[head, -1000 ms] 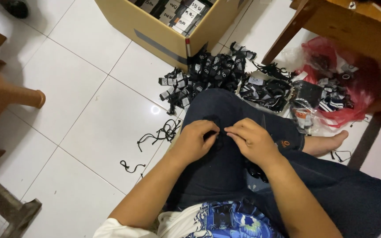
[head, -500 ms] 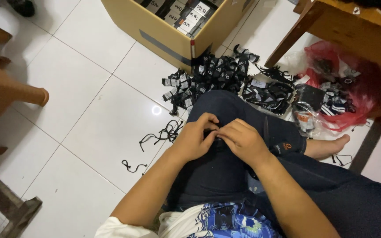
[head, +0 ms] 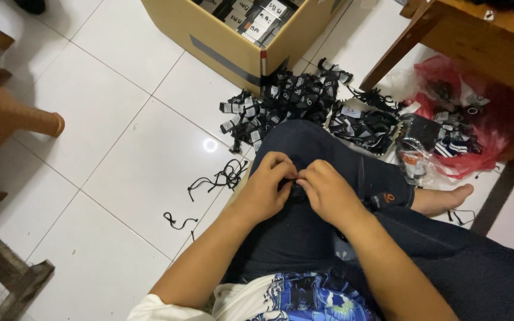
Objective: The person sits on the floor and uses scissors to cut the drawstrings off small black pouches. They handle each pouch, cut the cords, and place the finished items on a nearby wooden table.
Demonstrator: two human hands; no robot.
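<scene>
- Head view looks down on a person seated on a white tiled floor (head: 120, 166), one knee in dark jeans (head: 322, 154) raised in front.
- Left hand (head: 267, 189) and right hand (head: 326, 193) meet over the thigh, fingertips pressed together around a small black item (head: 295, 190).
- That item sits between the two hands, on top of the jeans; most of it is hidden by the fingers, so its exact kind cannot be told.
- Both hands are closed in a pinch on it, thumbs and forefingers touching.
- Just beyond the knee lies a pile of black tagged pieces (head: 281, 104) spread on the floor.
- Behind the pile stands an open cardboard box (head: 227, 44) filled with similar packed pieces.
- Loose black cords (head: 218, 178) lie on the tiles left of the knee, and one more short cord (head: 176, 221) sits apart, nearer the camera.
- A red plastic bag (head: 477, 128) holding more dark pieces rests to the right, under a wooden table (head: 477, 35).
- A bare foot (head: 441, 199) shows beside the bag.
</scene>
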